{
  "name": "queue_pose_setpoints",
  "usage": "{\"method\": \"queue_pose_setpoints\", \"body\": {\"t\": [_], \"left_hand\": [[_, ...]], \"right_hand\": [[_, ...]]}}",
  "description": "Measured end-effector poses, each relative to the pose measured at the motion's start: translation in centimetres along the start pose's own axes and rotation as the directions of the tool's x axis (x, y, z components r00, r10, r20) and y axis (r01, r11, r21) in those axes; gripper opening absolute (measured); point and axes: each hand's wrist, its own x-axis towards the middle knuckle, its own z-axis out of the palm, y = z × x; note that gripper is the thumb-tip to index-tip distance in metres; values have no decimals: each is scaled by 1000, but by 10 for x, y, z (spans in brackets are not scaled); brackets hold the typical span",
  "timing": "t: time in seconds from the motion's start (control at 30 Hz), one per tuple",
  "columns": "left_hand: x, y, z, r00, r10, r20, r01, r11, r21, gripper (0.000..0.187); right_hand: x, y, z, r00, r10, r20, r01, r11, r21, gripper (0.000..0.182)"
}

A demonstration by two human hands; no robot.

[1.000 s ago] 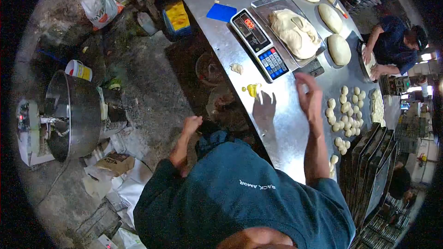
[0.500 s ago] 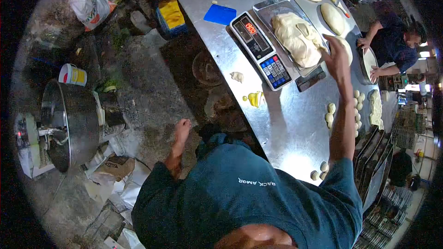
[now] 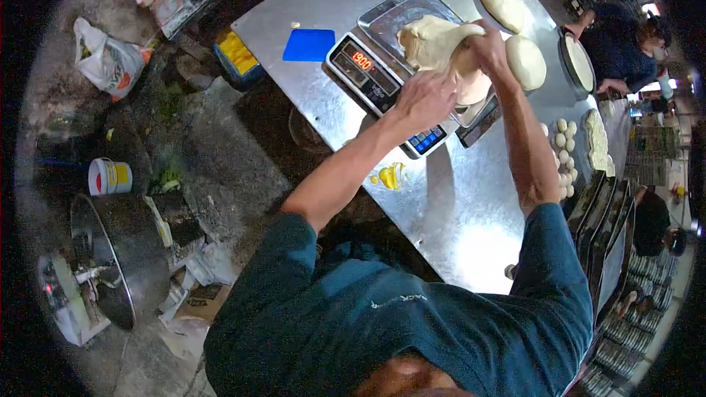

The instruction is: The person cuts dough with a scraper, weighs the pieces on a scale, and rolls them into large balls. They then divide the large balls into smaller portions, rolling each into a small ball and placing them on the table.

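Note:
A large lump of dough (image 3: 430,40) lies in the metal tray (image 3: 379,20) on the digital scale (image 3: 360,73), whose red display reads 1900. My left hand (image 3: 428,97) is at the near edge of the dough, its fingers closed on it. My right hand (image 3: 485,51) grips the dough's right side, where a fold is raised. Smooth dough rounds (image 3: 526,63) rest to the right of the scale. A blue scraper (image 3: 309,45) lies to its left.
Yellow fat (image 3: 391,176) is smeared near the table edge. Small dough balls (image 3: 565,141) and dark trays (image 3: 607,231) are at the right. A co-worker (image 3: 618,48) holds a round pan (image 3: 577,65) across the table. A steel mixer bowl (image 3: 136,250) stands lower left.
My left hand has come up from beside my body to the dough. My right hand has closed on the dough and lifted a fold. The view has shifted.

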Motion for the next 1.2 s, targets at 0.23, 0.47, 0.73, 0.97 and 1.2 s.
{"method": "queue_pose_setpoints", "body": {"t": [0.23,0.47,0.73,0.97,1.2], "left_hand": [[-9,-19,29,985,52,162,-85,976,200,15],[-3,-17,20,958,-66,277,-4,970,244,18],[15,-7,17,873,-177,455,-6,928,373,19],[-2,-11,28,923,-168,345,100,973,206,22],[2,-4,29,906,-57,419,-142,892,428,24]], "right_hand": [[4,5,-15,961,276,34,-197,592,781,31],[16,-21,-31,955,297,-13,-102,369,924,24],[33,-51,-39,985,66,-159,82,629,773,27],[31,-45,-23,852,-169,495,340,898,-279,73],[-9,-30,38,943,-243,227,330,602,-727,61]]}}
